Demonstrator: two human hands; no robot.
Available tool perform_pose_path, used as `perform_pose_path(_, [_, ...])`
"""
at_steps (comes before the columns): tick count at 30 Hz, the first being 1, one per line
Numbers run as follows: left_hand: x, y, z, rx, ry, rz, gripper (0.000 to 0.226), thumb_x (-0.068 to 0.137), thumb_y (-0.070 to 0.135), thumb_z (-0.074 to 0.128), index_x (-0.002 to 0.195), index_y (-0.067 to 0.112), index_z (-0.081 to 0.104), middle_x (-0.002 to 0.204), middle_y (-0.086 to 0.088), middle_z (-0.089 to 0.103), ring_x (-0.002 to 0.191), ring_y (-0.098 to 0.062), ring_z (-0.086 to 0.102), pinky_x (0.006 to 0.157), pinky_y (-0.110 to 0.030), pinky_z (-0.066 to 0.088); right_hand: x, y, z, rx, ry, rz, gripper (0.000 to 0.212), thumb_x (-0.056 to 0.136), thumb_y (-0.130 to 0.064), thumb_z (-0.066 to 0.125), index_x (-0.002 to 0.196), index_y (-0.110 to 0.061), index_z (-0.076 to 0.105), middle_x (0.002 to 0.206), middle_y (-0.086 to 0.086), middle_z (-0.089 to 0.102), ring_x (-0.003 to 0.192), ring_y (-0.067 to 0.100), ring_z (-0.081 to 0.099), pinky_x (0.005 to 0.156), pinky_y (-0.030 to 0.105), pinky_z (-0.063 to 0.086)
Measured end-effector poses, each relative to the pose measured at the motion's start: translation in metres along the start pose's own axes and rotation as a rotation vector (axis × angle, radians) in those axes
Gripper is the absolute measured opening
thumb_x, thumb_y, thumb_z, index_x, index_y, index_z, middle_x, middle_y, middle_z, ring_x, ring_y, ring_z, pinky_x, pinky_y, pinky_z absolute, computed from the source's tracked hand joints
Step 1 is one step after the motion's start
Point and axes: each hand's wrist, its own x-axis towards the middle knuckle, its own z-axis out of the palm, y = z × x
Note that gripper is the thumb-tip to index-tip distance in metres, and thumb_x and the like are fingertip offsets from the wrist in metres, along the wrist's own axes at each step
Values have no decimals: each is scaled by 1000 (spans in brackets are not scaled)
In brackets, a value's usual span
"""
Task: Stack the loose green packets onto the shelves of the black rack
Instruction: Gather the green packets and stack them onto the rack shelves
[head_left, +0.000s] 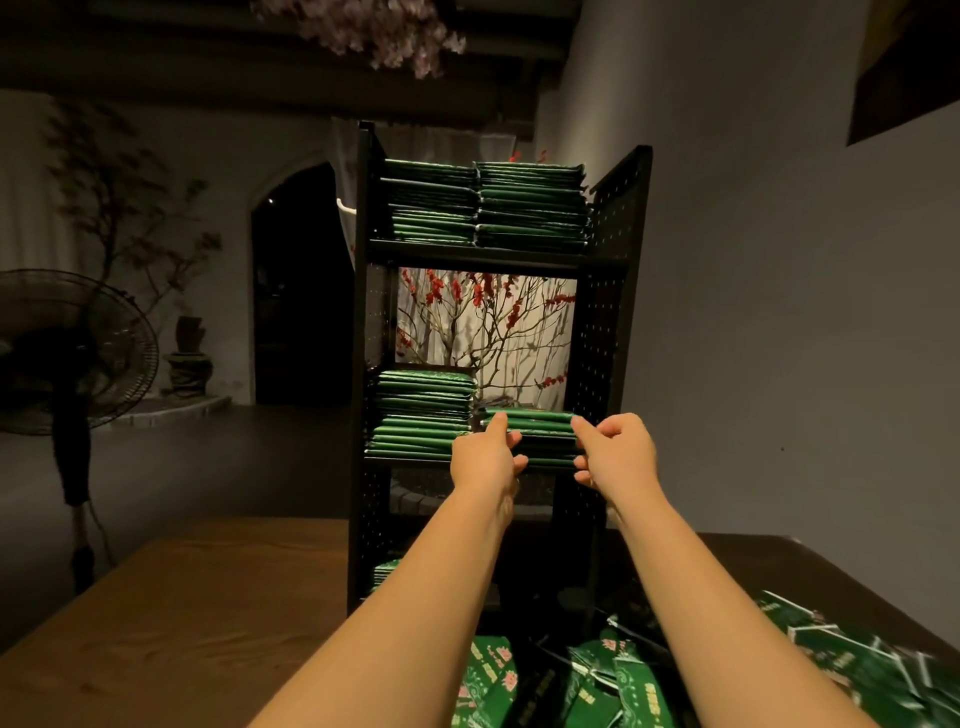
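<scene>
A black rack (605, 332) with perforated side panels stands on the wooden table (171, 608). Its top shelf holds two tall stacks of green packets (483, 205). On the middle shelf a tall stack (423, 410) fills the left half. A short stack of green packets (545, 434) sits on the right half, gripped at its left end by my left hand (485, 454) and at its right end by my right hand (615, 449). Loose green packets (623, 680) lie in a heap on the table below my arms. A few packets (385, 571) show on the bottom shelf.
A black standing fan (67, 358) is at the left beyond the table. A grey wall runs along the right. Behind the rack are a branch with red blossoms (483, 322) and a dark arched doorway (301, 291).
</scene>
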Motion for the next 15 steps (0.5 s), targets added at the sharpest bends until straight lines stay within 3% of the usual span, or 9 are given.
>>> perform_pose_path(4, [-9,1,-4,30,-30,7,12,102,31,52,99,20,56,95,5,69,65,-11,57,47,-21,36,-4,-1,3,-9,-87,3,17,98,-28,57,96,-12,63,86,5,66,65,13,55,49,23,45])
perform_pose_path(8, [-18,-1,-13,60,-60,4,15,101,28,51,89,23,58,95,5,69,65,-11,51,54,-22,39,-9,-1,2,-8,-105,-4,13,98,-24,54,99,-15,63,92,4,66,73,13,56,55,24,44])
perform_pose_path(11, [-19,-6,-25,214,-72,124,14,99,29,54,87,25,61,93,3,67,68,-14,51,63,-27,40,-25,4,8,-42,-141,-52,14,97,-21,55,91,-14,65,84,4,65,68,13,53,59,28,42])
perform_pose_path(15, [-29,-10,-46,397,-112,292,16,95,26,59,83,17,64,82,0,62,68,-15,50,56,-29,36,-54,15,27,-94,-247,-104,20,94,-23,59,78,-12,64,64,-3,55,61,14,48,57,30,37])
